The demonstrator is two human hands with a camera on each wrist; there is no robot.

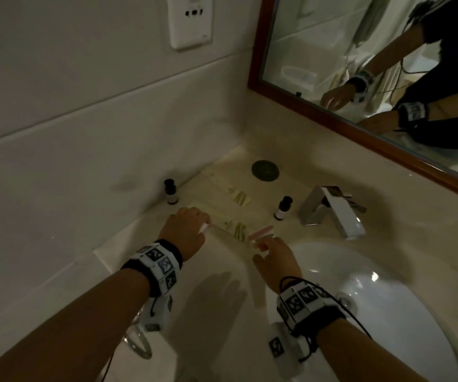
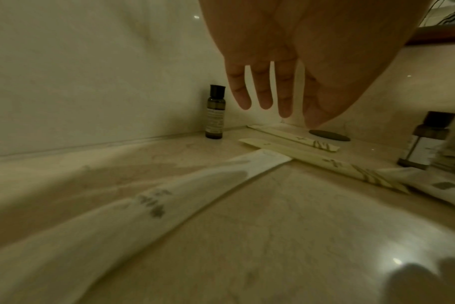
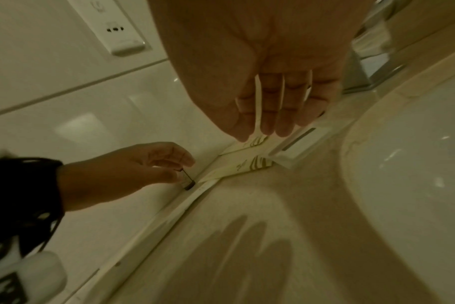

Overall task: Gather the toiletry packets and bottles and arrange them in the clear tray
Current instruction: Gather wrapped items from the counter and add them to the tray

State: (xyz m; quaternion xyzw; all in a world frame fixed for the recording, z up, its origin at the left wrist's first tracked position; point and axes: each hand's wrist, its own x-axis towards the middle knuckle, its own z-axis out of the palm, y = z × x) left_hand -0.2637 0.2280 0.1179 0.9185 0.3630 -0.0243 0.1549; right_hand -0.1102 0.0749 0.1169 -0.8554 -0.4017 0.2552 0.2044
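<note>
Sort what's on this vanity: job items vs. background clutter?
Job items:
- bottle by the wall
- bottle by the faucet
- striped packets
- white packet
- pink-and-white packet, near the right hand
- left hand, open over the packets

Clear tray: not visible.

Lying about:
- faucet
- sink
- dark round disc
- wall socket
- mirror

Head view looks down; both low wrist views share the countertop.

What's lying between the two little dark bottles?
In the head view, long cream paper packets lie flat on the beige counter between the small dark bottle by the wall and the small dark bottle near the faucet.
</note>
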